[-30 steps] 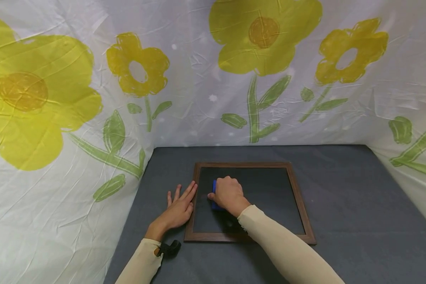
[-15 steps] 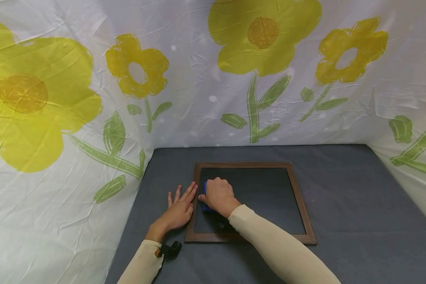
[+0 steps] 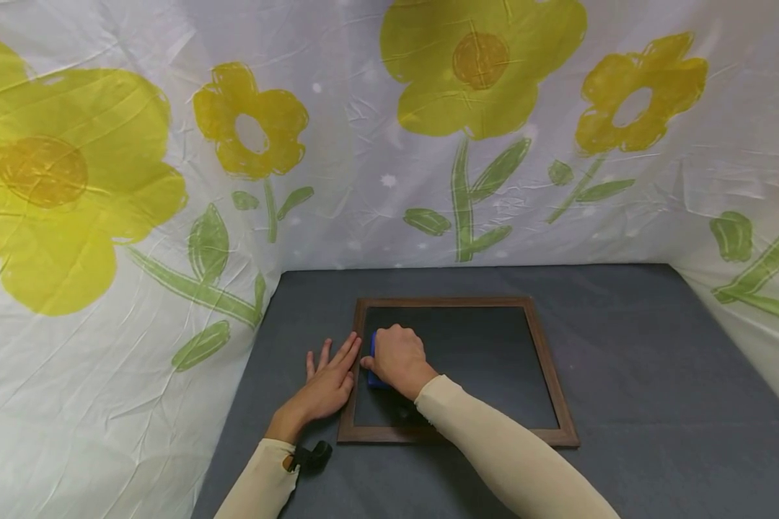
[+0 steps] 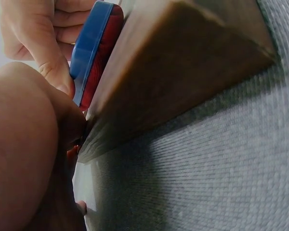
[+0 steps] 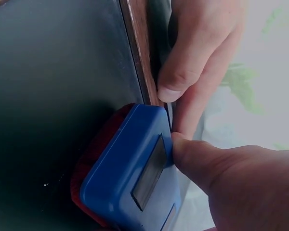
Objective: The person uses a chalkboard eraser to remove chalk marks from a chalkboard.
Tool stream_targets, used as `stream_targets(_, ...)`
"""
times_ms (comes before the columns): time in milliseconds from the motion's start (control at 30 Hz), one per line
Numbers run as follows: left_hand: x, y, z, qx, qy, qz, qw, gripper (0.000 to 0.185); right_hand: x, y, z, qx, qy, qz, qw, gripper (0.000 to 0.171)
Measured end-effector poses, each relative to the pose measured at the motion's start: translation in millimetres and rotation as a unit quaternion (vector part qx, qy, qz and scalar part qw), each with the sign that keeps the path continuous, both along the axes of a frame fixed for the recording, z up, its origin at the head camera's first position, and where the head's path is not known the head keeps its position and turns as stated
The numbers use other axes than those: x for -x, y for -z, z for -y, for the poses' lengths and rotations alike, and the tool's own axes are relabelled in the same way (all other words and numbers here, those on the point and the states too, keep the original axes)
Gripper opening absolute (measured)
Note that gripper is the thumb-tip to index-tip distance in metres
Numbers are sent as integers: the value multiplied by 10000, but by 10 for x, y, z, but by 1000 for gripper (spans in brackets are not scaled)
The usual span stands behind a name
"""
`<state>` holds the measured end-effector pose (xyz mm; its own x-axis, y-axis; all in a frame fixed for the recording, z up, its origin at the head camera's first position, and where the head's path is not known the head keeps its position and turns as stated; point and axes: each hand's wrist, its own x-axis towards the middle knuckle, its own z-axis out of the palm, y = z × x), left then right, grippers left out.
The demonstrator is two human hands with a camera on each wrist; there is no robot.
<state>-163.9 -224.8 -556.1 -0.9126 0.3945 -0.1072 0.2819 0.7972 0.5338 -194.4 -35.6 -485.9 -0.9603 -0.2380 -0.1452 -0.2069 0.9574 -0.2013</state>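
A blackboard [image 3: 480,360] in a brown wooden frame [image 3: 548,367] lies flat. My right hand [image 3: 399,357] grips a blue chalkboard eraser [image 5: 123,173] whose dark red felt side [image 5: 89,161] is against the board, close to the left frame side. In the right wrist view the thumb presses on the eraser's blue casing; in the head view most of the eraser is hidden under the hand. Fingers extended, my left hand [image 3: 324,389] lies on the cloth and touches the outside of the left frame edge. The left wrist view shows the red felt [image 4: 103,53] just above the frame.
A dark grey cloth [image 3: 656,389] covers the table under and around the board. White fabric [image 3: 357,194] printed with yellow flowers hangs behind and at the sides. A black device [image 3: 314,455] is strapped on the left wrist. Small white specks [image 5: 45,185] dot the board.
My right hand has slid left across the board with the eraser, mostly in the first half second, and now sits near the left frame side. The left hand has stayed in place.
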Motion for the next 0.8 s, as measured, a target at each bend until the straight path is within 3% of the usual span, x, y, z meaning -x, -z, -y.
stream_targets(800, -9, -7, 6, 101, 72, -83, 9999, 70, 18, 5, -48, 183, 178, 52, 9997, 56)
